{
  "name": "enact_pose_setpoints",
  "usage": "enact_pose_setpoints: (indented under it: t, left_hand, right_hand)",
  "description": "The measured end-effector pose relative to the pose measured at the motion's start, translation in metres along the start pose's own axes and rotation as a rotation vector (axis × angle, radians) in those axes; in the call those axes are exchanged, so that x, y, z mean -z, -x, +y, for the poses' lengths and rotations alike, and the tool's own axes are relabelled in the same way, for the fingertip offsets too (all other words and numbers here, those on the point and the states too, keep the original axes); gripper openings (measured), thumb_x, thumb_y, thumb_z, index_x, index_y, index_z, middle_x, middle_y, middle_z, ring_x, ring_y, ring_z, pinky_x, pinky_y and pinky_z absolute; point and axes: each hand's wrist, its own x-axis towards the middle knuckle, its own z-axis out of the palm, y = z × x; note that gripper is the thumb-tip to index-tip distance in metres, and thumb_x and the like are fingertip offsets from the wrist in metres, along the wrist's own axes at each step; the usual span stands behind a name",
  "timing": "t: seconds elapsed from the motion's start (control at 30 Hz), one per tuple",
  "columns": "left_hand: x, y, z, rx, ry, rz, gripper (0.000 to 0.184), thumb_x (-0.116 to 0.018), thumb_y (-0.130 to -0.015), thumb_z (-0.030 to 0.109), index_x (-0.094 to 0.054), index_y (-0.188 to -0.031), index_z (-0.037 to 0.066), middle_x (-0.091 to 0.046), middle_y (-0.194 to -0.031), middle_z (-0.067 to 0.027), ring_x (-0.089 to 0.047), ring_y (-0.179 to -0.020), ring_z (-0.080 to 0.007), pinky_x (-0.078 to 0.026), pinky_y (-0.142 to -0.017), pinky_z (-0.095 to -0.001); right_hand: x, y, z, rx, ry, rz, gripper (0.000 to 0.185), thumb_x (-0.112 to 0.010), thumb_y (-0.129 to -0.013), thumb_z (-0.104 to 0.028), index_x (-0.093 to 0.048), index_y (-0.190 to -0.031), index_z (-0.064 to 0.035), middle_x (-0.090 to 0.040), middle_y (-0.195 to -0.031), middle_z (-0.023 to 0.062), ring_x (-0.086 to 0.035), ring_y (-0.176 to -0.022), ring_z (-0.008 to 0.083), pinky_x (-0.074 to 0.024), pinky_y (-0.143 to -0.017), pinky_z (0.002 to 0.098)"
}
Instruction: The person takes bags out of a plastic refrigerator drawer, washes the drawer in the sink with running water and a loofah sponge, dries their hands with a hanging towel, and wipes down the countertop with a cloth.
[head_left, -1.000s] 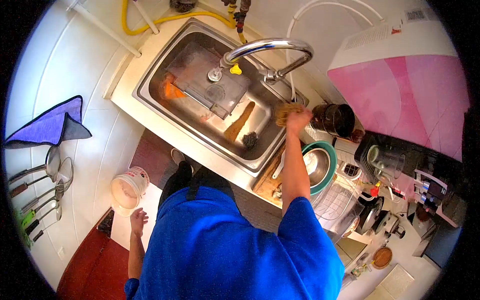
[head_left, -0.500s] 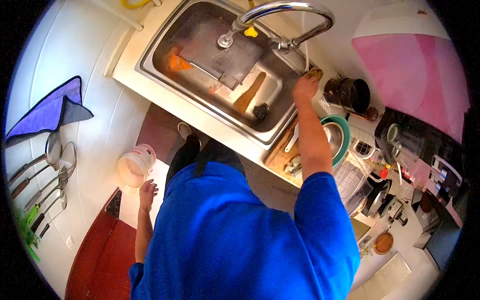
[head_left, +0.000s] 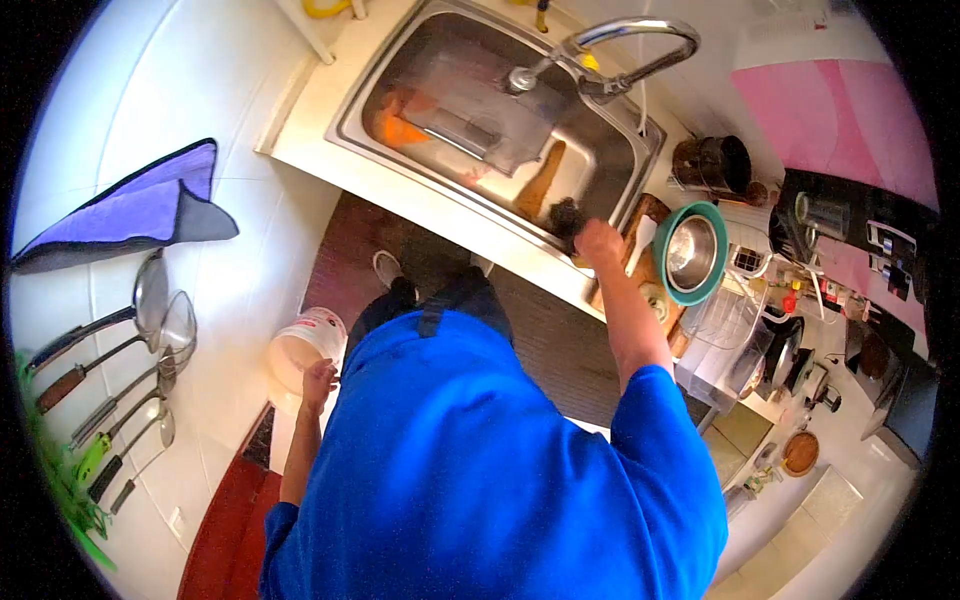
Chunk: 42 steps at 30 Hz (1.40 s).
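My right hand (head_left: 598,243) is at the near right corner of the steel sink (head_left: 350,125), closed over a brownish sponge that it mostly hides. Only a yellowish edge shows under the fingers. Just left of it, inside the basin, lies a dark scouring pad (head_left: 566,214). A long brown strip (head_left: 541,180) rests on the basin floor, and a grey rectangular panel (head_left: 480,85) covers much of the far side. Orange material (head_left: 400,122) sits at the basin's left. My left hand (head_left: 319,382) hangs loosely beside a white bucket (head_left: 298,350), its fingers slightly bent, holding nothing visible.
A chrome faucet (head_left: 640,35) arches over the sink. To the right, a steel bowl (head_left: 691,252) sits in a teal basin (head_left: 712,283), beside a wooden board (head_left: 645,218) and a dark pot (head_left: 728,165). Ladles and strainers (head_left: 150,300) hang on the left wall.
My right hand has moved with the sponge from the sink's far right corner to its near right corner. My left hand stays by the bucket. The view has shifted slightly.
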Motion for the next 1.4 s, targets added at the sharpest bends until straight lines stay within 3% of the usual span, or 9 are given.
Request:
enact_pose_setpoints:
  t: [0.2, 0.3, 0.43, 0.5, 0.6, 0.73, 1.0, 1.23, 1.4]
  left_hand:
    - [0.080, -0.028, 0.009, 0.053, 0.138, 0.111, 0.029, -0.057, -0.097, 0.014, -0.060, -0.124, 0.002, -0.068, -0.096, -0.0067, -0.067, -0.075, -0.0158, -0.055, -0.063, -0.0279]
    - [0.097, -0.038, 0.000, 0.081, 0.201, 0.120, 0.027, -0.058, -0.098, 0.015, -0.060, -0.122, 0.004, -0.067, -0.095, -0.0064, -0.067, -0.076, -0.0159, -0.054, -0.062, -0.0268]
    - [0.090, -0.021, -0.007, 0.084, 0.250, 0.151, 0.028, -0.060, -0.098, 0.019, -0.061, -0.122, 0.004, -0.067, -0.095, -0.0062, -0.066, -0.075, -0.0156, -0.054, -0.063, -0.0273]
    - [0.074, -0.008, -0.006, 0.143, 0.222, 0.170, 0.029, -0.062, -0.097, 0.020, -0.061, -0.121, 0.003, -0.068, -0.094, -0.0067, -0.065, -0.074, -0.0155, -0.054, -0.065, -0.0286]
    - [0.068, 0.004, -0.014, 0.077, 0.071, 0.078, 0.030, -0.061, -0.097, 0.017, -0.060, -0.122, 0.002, -0.068, -0.094, -0.0072, -0.066, -0.076, -0.0164, -0.054, -0.066, -0.0302]
    - [0.070, 0.004, -0.004, 0.081, -0.069, -0.004, 0.032, -0.060, -0.097, 0.017, -0.060, -0.125, 0.001, -0.067, -0.094, -0.0071, -0.067, -0.078, -0.0167, -0.054, -0.065, -0.0288]
    - [0.056, -0.065, 0.064, 0.056, -0.098, -0.041, 0.028, -0.057, -0.100, 0.017, -0.061, -0.125, 0.006, -0.067, -0.091, -0.0038, -0.064, -0.074, -0.0124, -0.054, -0.063, -0.0265]
    - [-0.007, -0.070, 0.162, -0.136, -0.253, -0.153, 0.034, -0.057, -0.100, 0.013, -0.055, -0.131, 0.001, -0.066, -0.097, -0.0042, -0.062, -0.078, -0.0102, -0.055, -0.070, -0.0263]
    - [-0.003, -0.064, 0.163, -0.155, -0.288, -0.180, 0.032, -0.058, -0.099, 0.014, -0.058, -0.129, 0.002, -0.067, -0.098, -0.0045, -0.063, -0.079, -0.0110, -0.054, -0.069, -0.0267]
  right_hand:
    - [-0.094, 0.019, -0.038, 0.031, -0.322, 0.512, 0.044, -0.059, -0.090, -0.032, -0.062, -0.114, 0.0046, -0.060, -0.113, 0.0289, -0.059, -0.108, 0.0440, -0.0497, -0.093, 0.0476]
    - [-0.110, 0.018, -0.106, 0.269, -0.518, 0.844, 0.031, -0.065, -0.084, -0.013, -0.060, -0.108, 0.0046, -0.054, -0.108, 0.0285, -0.053, -0.098, 0.0459, -0.0454, -0.089, 0.0540]
    - [-0.063, 0.050, -0.244, 0.549, -0.588, 0.834, 0.042, -0.059, -0.080, 0.000, -0.053, -0.121, 0.0056, -0.051, -0.120, 0.0327, -0.050, -0.109, 0.0469, -0.0453, -0.094, 0.0513]
    - [-0.030, 0.052, -0.304, 0.685, -0.674, 0.658, 0.042, -0.053, -0.084, 0.000, -0.054, -0.126, 0.0019, -0.052, -0.125, 0.0281, -0.052, -0.111, 0.0418, -0.0460, -0.094, 0.0492]
    - [-0.025, 0.054, -0.350, 0.853, -0.384, 0.899, 0.038, -0.054, -0.085, -0.009, -0.059, -0.122, -0.0026, -0.055, -0.128, 0.0167, -0.052, -0.113, 0.0347, -0.0431, -0.098, 0.0442]
    - [-0.050, 0.062, -0.286, 0.858, -0.447, 0.902, 0.040, -0.056, -0.082, -0.012, -0.060, -0.122, -0.0065, -0.055, -0.129, 0.0096, -0.053, -0.112, 0.0300, -0.0426, -0.097, 0.0437]
    - [-0.167, 0.090, -0.015, 0.243, -0.219, 0.807, 0.047, -0.057, -0.083, -0.011, -0.058, -0.130, -0.0080, -0.050, -0.136, 0.0111, -0.051, -0.115, 0.0339, -0.0425, -0.098, 0.0492]
    - [-0.109, 0.133, 0.022, -0.148, -0.943, 0.614, 0.049, -0.059, -0.078, -0.004, -0.058, -0.127, -0.0054, -0.063, -0.115, 0.0179, -0.057, -0.113, 0.0369, -0.0476, -0.096, 0.0475]
    - [-0.144, 0.081, 0.018, -0.025, -0.959, 0.935, 0.055, -0.064, -0.087, -0.014, -0.046, -0.135, 0.0056, -0.049, -0.135, 0.0287, -0.049, -0.122, 0.0463, -0.0386, -0.105, 0.0504]
